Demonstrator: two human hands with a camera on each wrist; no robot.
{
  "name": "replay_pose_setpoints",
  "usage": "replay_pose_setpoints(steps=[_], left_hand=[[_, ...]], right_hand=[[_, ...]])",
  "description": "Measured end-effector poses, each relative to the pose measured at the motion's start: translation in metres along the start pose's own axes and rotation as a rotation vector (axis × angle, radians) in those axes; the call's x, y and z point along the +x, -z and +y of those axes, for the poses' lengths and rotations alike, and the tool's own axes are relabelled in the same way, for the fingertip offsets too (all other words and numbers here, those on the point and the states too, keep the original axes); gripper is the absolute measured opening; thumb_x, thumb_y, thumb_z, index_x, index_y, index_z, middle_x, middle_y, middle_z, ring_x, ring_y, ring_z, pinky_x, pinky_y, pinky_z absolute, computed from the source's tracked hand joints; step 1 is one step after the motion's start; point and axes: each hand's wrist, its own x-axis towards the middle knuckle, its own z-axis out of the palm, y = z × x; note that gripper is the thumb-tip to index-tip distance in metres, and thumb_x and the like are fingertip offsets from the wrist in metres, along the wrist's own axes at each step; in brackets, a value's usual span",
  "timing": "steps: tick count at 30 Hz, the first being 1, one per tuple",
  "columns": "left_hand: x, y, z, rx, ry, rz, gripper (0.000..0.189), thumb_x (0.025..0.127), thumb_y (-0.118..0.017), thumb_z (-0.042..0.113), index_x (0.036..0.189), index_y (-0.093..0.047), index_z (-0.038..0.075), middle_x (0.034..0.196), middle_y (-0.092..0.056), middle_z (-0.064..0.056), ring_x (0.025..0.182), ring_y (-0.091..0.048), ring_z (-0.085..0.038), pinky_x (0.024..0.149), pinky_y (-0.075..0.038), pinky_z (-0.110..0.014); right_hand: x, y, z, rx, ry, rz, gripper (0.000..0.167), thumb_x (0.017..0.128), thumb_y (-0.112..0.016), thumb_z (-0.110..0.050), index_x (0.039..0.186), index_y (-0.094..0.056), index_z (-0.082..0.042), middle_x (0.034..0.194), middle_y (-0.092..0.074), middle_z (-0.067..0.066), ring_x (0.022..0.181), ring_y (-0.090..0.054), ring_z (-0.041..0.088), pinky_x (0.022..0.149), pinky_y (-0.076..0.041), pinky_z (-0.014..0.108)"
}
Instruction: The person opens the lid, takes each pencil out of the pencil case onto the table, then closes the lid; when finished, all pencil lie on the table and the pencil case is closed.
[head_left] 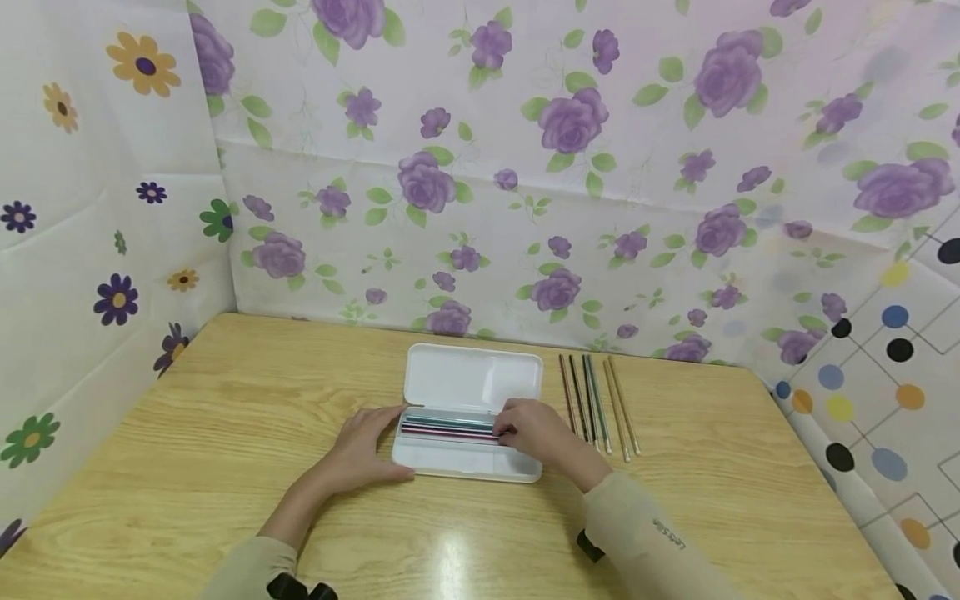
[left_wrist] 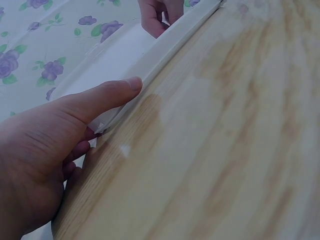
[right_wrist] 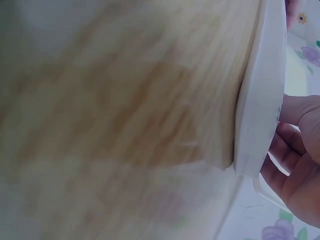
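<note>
A white pencil case (head_left: 459, 463) lies on the wooden table with its lid (head_left: 442, 375) laid back toward the wall. Inside, teal and magenta pencils (head_left: 442, 427) lie side by side in the rear section. My left hand (head_left: 358, 448) grips the case's left end, thumb at the front edge and fingers toward the back corner. Over the right part of the case, my right hand (head_left: 534, 429) pinches at the pencils' right ends, its fingertips partly hidden. In the right wrist view, the case's outer wall (right_wrist: 261, 95) stands beside that hand's curled fingers.
Right of the case, several more pencils lie in a loose row: dark ones (head_left: 577, 400), a teal one (head_left: 597, 400) and plain wood-coloured ones (head_left: 619, 404). Flower-patterned sheeting (head_left: 480, 233) rises at the table's back edge, with a dotted sheet (head_left: 892, 392) on the right.
</note>
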Motion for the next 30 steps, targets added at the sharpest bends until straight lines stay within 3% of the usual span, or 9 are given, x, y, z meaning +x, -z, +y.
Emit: replay_pose_setpoints(steps=[8, 14, 25, 30], left_hand=[[-0.0006, 0.0004, -0.0007, 0.003, -0.001, 0.002, 0.099, 0.063, -0.086, 0.049, 0.143, -0.046, 0.007, 0.135, -0.051, -0.013, 0.125, -0.038, -0.033, 0.102, -0.026, -0.058], [-0.0017, -0.0006, -0.0002, 0.007, 0.01, 0.001, 0.099, 0.063, -0.086, 0.05, 0.143, -0.046, 0.007, 0.136, -0.05, -0.013, 0.125, -0.038, -0.033, 0.102, -0.028, -0.057], [-0.0018, 0.0006, 0.0015, 0.004, 0.005, -0.005, 0.098, 0.065, -0.085, 0.049, 0.143, -0.045, 0.005, 0.136, -0.05, -0.014, 0.126, -0.038, -0.034, 0.103, -0.026, -0.058], [-0.0013, 0.0004, 0.0009, 0.026, -0.012, 0.004, 0.098, 0.066, -0.084, 0.051, 0.143, -0.045, 0.004, 0.136, -0.05, -0.016, 0.125, -0.038, -0.036, 0.103, -0.026, -0.059]], right_hand=[[0.0039, 0.001, -0.0037, -0.094, 0.01, -0.052, 0.004, 0.085, -0.075, -0.011, 0.081, -0.077, -0.011, 0.081, -0.06, -0.004, 0.076, -0.059, 0.012, 0.067, -0.051, 0.027], [0.0038, -0.0003, -0.0067, -0.085, -0.043, -0.076, 0.007, 0.087, -0.072, -0.01, 0.08, -0.071, -0.011, 0.08, -0.055, -0.004, 0.074, -0.053, 0.013, 0.065, -0.049, 0.028], [0.0011, 0.004, -0.0081, 0.049, -0.12, -0.049, 0.001, 0.091, -0.066, -0.006, 0.091, -0.066, -0.006, 0.087, -0.06, -0.002, 0.083, -0.058, 0.015, 0.074, -0.051, 0.033], [0.0024, 0.0097, -0.0056, 0.146, -0.118, 0.02, 0.012, 0.09, -0.064, 0.003, 0.1, -0.07, -0.002, 0.087, -0.063, 0.002, 0.08, -0.059, 0.015, 0.073, -0.052, 0.031]])
